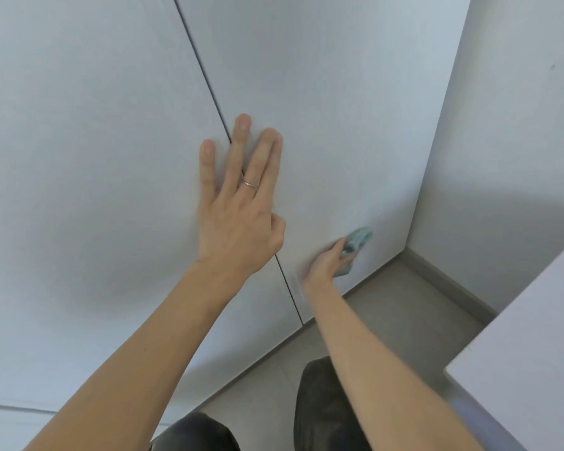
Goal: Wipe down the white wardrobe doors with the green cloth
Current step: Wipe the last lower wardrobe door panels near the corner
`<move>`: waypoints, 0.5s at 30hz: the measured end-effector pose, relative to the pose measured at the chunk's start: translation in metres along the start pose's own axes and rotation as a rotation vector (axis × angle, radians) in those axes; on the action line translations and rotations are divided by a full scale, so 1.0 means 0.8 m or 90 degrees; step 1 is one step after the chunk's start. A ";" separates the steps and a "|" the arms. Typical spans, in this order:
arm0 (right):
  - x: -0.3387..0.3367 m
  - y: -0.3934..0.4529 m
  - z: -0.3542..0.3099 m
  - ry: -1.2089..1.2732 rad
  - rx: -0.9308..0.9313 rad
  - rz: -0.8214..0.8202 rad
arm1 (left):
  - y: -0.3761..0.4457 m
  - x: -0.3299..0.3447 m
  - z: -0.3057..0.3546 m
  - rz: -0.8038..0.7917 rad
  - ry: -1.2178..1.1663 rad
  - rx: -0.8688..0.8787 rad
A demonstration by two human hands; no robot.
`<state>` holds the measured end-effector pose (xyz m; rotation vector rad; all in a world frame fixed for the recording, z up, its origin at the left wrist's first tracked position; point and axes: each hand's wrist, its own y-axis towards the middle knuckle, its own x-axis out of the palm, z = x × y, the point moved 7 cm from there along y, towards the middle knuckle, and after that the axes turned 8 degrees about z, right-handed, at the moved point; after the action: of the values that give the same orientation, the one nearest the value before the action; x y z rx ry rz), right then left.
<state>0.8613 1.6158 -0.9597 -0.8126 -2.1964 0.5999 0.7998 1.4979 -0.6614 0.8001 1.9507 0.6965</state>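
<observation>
Right hand [328,260] grips green cloth [357,240] — left hand [238,203] (flat) presses wardrobe doors [323,109].

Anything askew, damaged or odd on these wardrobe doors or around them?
Nothing stands out. The doors sit flush, their seam even. The left hand rests flat across it; the right hand holds the green cloth low on the right door.

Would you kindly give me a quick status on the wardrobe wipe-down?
Left hand flat across the door seam. Right hand holds green cloth low on right door. Nothing in the way.
</observation>
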 end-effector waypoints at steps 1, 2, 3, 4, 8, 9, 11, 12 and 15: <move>-0.008 -0.012 0.022 -0.017 0.036 -0.025 | -0.002 0.003 0.006 -0.003 -0.008 -0.012; -0.014 -0.030 0.039 -0.048 0.076 -0.051 | -0.005 0.006 0.011 -0.008 -0.012 -0.020; -0.020 -0.043 0.051 -0.067 0.110 -0.079 | -0.010 0.010 0.019 -0.015 -0.015 -0.024; -0.023 -0.051 0.054 -0.087 0.115 -0.093 | -0.014 0.014 0.024 -0.018 -0.015 -0.027; -0.013 -0.008 0.024 -0.061 0.042 -0.061 | -0.039 0.039 0.045 -0.049 -0.029 0.011; -0.009 0.012 0.011 -0.061 0.015 -0.046 | -0.048 0.045 0.050 -0.059 -0.030 0.037; 0.000 0.043 -0.013 -0.042 -0.006 -0.045 | -0.065 0.054 0.058 -0.072 -0.020 0.090; 0.004 0.058 -0.024 -0.033 -0.007 -0.040 | -0.070 0.058 0.060 -0.074 -0.013 0.112; 0.008 0.081 -0.043 -0.033 -0.034 -0.041 | -0.076 0.067 0.059 -0.074 0.001 0.145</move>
<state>0.9074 1.6713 -0.9741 -0.7576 -2.2854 0.5383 0.8040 1.5075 -0.7545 0.8130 2.0843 0.4109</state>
